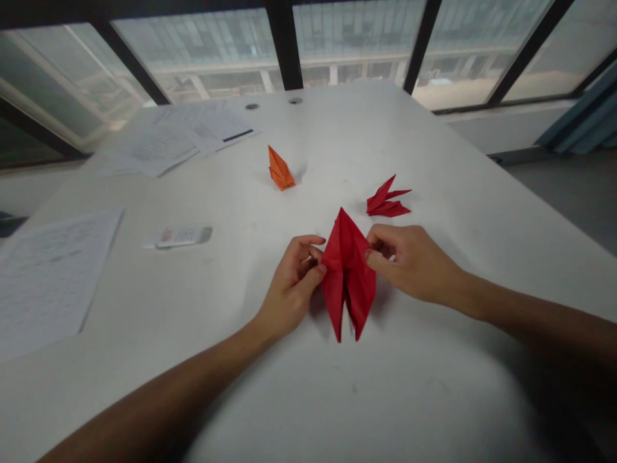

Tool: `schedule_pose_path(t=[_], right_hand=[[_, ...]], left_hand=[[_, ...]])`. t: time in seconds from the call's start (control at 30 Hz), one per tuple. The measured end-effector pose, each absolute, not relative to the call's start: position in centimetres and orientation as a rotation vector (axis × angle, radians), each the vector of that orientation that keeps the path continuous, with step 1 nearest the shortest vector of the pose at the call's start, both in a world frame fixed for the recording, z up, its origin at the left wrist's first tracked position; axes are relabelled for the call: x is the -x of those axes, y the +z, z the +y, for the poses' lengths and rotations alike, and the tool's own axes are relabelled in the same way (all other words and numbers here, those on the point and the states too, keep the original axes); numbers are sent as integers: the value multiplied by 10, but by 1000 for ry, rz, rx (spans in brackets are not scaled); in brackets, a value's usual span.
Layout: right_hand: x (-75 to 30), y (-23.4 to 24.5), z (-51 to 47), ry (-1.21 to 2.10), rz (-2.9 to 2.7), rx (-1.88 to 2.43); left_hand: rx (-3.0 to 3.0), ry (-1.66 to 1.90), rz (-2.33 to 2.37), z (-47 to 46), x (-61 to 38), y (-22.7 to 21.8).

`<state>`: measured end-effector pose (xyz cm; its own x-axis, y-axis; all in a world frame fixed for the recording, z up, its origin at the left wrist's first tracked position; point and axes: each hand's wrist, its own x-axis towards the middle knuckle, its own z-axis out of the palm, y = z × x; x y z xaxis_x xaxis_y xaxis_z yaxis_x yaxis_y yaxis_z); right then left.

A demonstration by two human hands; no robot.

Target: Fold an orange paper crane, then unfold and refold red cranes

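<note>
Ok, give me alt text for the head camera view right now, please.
The left hand and right hand hold a folded red origami piece over a white table. Beyond it lie a smaller red origami piece and an orange origami figure, with printed papers farther left.

Matt red origami paper (348, 270) is held between the fingers (312, 273), with a smooth white tabletop (409, 373) seen below them.

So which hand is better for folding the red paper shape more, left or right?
Probably the right hand: its fingertips rest on the upper right edge of the folded red origami paper, near the pointed top. The left hand pinches the other side, so it could hold the paper steady.
</note>
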<state>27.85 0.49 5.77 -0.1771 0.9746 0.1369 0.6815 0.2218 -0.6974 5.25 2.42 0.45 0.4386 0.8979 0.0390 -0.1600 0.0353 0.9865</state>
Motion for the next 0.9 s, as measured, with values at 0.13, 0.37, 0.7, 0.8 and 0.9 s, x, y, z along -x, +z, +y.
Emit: schedule_pose_path(t=[0.13, 0.37, 0.7, 0.8, 0.9], right_hand=[[-281, 63, 7, 608, -1925, 1538], [-280, 58, 5, 397, -2032, 1542], [-265, 58, -17, 552, -2140, 1416], [-263, 59, -23, 428, -2204, 1348], [-261, 58, -27, 243, -2273, 1264]], left_hand=[[-1266, 1028, 835, 24, -54, 5], [-1397, 1031, 1016, 22, -58, 12], [-1648, 877, 1116, 13, -63, 11], [-1685, 916, 1133, 15, -62, 14], [-1739, 967, 1140, 16, -61, 17]])
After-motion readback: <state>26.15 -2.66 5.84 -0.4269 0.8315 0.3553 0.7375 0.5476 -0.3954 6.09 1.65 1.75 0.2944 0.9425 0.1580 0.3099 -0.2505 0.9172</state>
